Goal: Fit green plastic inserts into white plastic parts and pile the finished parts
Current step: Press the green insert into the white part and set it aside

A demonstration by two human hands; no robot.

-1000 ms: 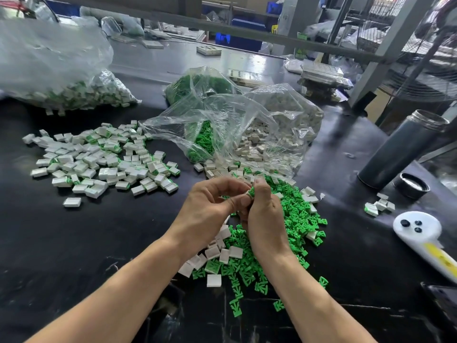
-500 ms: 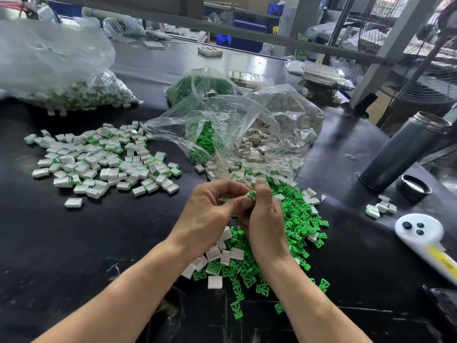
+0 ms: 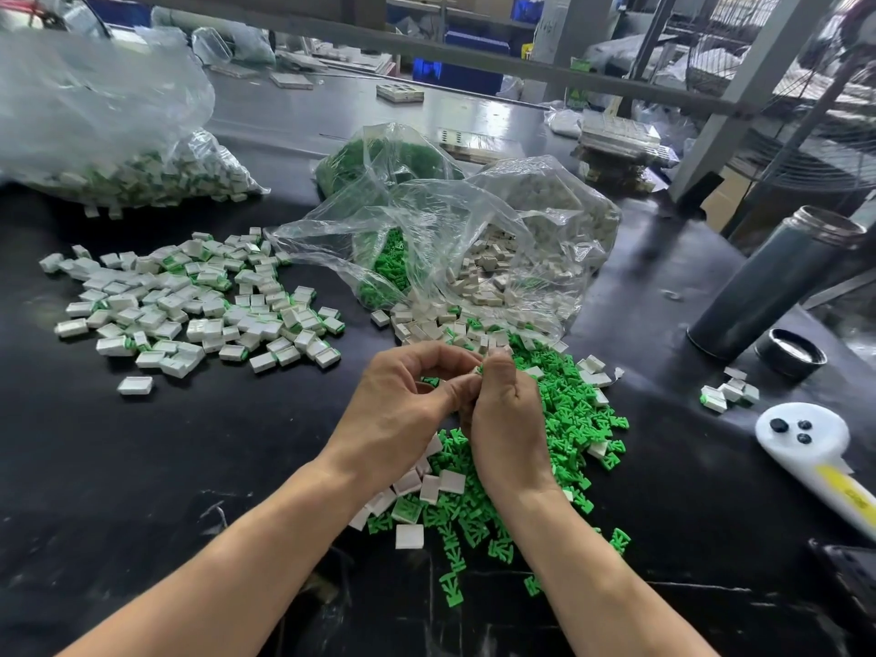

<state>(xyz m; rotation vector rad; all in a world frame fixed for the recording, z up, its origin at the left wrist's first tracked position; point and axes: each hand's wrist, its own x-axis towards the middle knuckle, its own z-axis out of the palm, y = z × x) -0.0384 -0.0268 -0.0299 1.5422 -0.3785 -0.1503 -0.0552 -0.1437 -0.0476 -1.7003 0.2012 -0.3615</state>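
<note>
A finished pile [image 3: 199, 305] fills the surface's [image 3: 142, 467] left side as the left hand [image 3: 403, 414] and right hand [image 3: 507, 419] pinch one part together, loose green inserts [image 3: 573, 414] remaining.

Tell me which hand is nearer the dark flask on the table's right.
Right. The right hand is between the dark flask and the left hand, which sits farther off on its far side.

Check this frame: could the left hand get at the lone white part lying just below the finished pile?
Probably yes. The lone white part lies apart on bare black table, nothing between. But the left hand is pinching a small piece with the right hand.
</note>
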